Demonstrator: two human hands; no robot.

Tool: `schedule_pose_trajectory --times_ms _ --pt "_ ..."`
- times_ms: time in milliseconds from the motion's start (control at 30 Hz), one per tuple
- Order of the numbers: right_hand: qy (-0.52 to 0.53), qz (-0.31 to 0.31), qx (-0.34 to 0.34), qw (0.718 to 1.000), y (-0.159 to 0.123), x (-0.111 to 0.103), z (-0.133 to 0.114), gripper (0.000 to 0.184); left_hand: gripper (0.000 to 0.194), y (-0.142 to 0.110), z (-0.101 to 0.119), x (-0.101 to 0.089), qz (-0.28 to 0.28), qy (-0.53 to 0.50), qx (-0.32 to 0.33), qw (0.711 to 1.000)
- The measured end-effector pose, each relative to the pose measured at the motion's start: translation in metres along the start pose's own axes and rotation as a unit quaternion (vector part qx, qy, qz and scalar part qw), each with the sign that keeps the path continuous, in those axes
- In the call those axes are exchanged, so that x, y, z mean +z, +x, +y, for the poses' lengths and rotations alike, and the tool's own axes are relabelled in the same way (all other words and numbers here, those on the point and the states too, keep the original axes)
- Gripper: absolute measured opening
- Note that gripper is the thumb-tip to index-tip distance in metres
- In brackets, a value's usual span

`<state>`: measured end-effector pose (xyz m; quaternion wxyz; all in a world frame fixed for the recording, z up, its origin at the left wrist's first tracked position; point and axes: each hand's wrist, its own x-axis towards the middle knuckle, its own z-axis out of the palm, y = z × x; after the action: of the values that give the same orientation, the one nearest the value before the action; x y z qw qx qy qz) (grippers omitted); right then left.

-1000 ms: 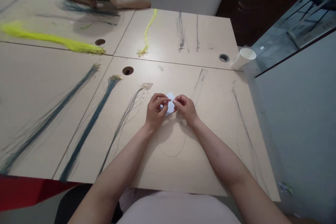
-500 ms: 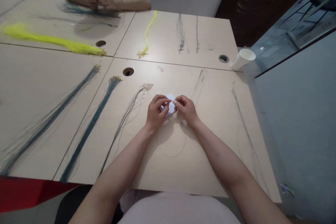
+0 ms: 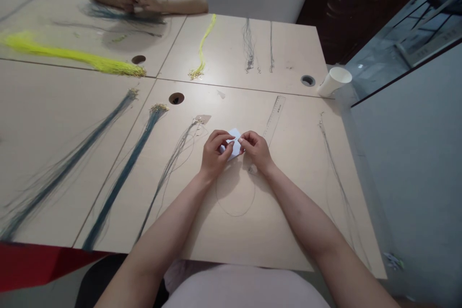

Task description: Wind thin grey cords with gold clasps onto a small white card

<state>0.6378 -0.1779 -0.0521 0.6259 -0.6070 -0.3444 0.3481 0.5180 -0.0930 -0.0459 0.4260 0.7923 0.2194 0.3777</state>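
Close together above the table, my left hand (image 3: 215, 152) and my right hand (image 3: 255, 149) are closed, thumbs and forefingers pinched nearly tip to tip. A thin line (image 3: 235, 215) hangs in a loop below and runs up to both hands; the tiny part at the fingertips is too small to make out. Between and behind the fingers lies a small white paper (image 3: 235, 133). A small clear piece (image 3: 252, 169) rests just under my right wrist. To the left is a bundle of grey lines (image 3: 172, 156) with small gold hooks at its top, by a brown scrap (image 3: 204, 119).
Further left lie two blue-green line bundles (image 3: 132, 166) with gold hooks. A clear ruler (image 3: 275, 115) is beyond my right hand, a few lines (image 3: 335, 168) near the right edge. Yellow lines (image 3: 72, 55) and a white cup (image 3: 335, 82) stand farther off. Across the table another person's hands (image 3: 139, 1) handle lines.
My hands stay almost in place, with only slight shifts of the fingertips. Across the table, the other person's hands have come closer together.
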Motion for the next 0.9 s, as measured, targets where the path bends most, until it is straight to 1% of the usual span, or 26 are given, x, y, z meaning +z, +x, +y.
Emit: schedule_pose_trajectory --times_ms 267,533,667,800,867,900 --pt "-0.009 0.003 -0.001 1.000 0.0003 0.0007 -0.0006 0.015 0.008 0.0005 0.0018 -0.0011 0.003 0.004 0.003 1.000" --pt "-0.015 -0.002 -0.008 1.000 -0.0001 0.0001 0.0002 0.014 0.012 0.0020 0.0052 -0.0021 0.011 0.019 0.012 1.000" --pt "-0.019 -0.006 -0.005 1.000 -0.0001 0.0006 -0.0002 0.015 0.010 0.0027 0.0057 -0.0016 0.002 0.013 0.007 1.000" --pt "-0.017 -0.007 -0.013 1.000 0.0001 0.0010 -0.0009 0.015 0.010 0.0033 0.0041 -0.0016 -0.019 -0.008 -0.013 1.000" --pt "-0.017 -0.007 -0.015 1.000 0.0000 0.0012 -0.0010 0.014 0.011 0.0031 0.0033 -0.0017 -0.029 -0.029 -0.043 0.998" --pt "-0.016 -0.006 -0.015 1.000 -0.0001 0.0013 -0.0009 0.014 0.012 0.0029 0.0030 -0.0018 -0.037 -0.046 -0.068 0.996"
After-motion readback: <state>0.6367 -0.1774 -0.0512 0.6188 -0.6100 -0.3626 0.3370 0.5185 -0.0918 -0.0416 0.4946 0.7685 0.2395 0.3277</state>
